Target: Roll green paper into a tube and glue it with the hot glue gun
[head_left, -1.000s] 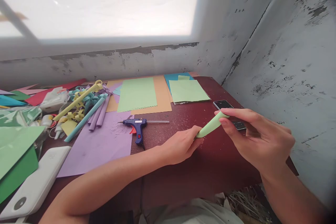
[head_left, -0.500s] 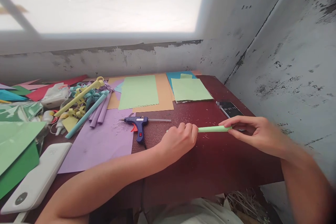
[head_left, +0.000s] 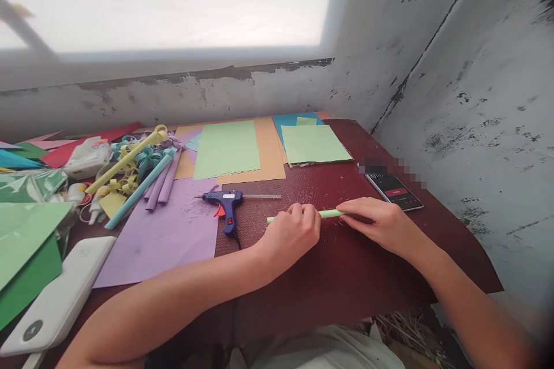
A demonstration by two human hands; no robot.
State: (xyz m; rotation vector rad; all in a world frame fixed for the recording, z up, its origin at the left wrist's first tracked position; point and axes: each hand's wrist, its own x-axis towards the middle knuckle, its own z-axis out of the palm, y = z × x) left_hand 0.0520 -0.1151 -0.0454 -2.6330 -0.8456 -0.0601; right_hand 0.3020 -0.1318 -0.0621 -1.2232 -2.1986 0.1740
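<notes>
Right of centre, my left hand (head_left: 292, 235) is gripping a paper tube (head_left: 329, 214), my right hand (head_left: 381, 222) pinching it; likely light, crushable, needing gentle end holds.

I count one left hand (head_left: 295, 226), one right hand (head_left: 381, 220) — two in all — and one pale green tube (head_left: 329, 214). The one tabletop (head_left: 341, 277) carries one glue gun (head_left: 229, 202), one phone (head_left: 393, 189), one white power bank (head_left: 64, 291), one yellow tube (head_left: 125, 160), one blue tube (head_left: 141, 188) and three purple tubes (head_left: 168, 177); the curled strips (head_left: 150, 155) are too tangled to number.
</notes>
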